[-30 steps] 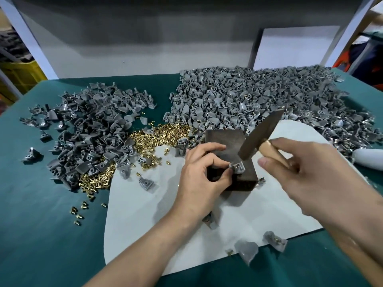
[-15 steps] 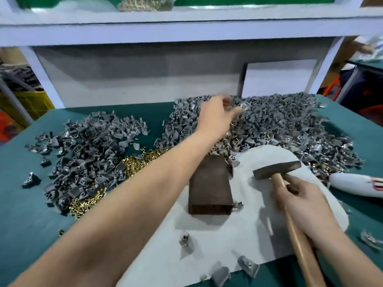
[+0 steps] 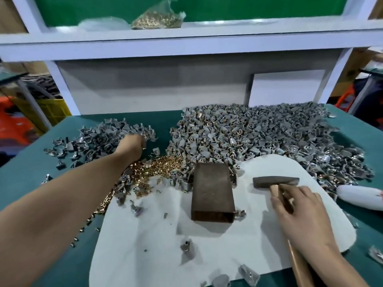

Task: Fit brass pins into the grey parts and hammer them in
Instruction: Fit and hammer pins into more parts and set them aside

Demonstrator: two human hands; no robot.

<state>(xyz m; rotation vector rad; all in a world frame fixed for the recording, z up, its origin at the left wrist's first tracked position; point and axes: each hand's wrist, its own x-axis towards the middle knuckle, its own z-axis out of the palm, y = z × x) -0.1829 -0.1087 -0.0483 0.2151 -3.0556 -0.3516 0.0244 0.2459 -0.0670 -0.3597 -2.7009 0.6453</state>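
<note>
My left hand reaches far forward to the edge of the left pile of grey parts. Its fingers curl down into the pile, and whatever they hold is hidden. A heap of brass pins lies just right of that hand. My right hand grips the wooden handle of the hammer, whose dark head rests on the white mat. The dark metal block stands between my hands with nothing on top. One small grey part lies against its near right corner.
A much larger pile of grey parts fills the back right of the green table. Loose grey parts lie scattered on the mat. A white object lies at the right edge. A bag of pins sits on the shelf above.
My left hand took the part off the block, swung to the big right pile, then crossed to the left pile. The hammer came down onto the mat. My head tilted up.
</note>
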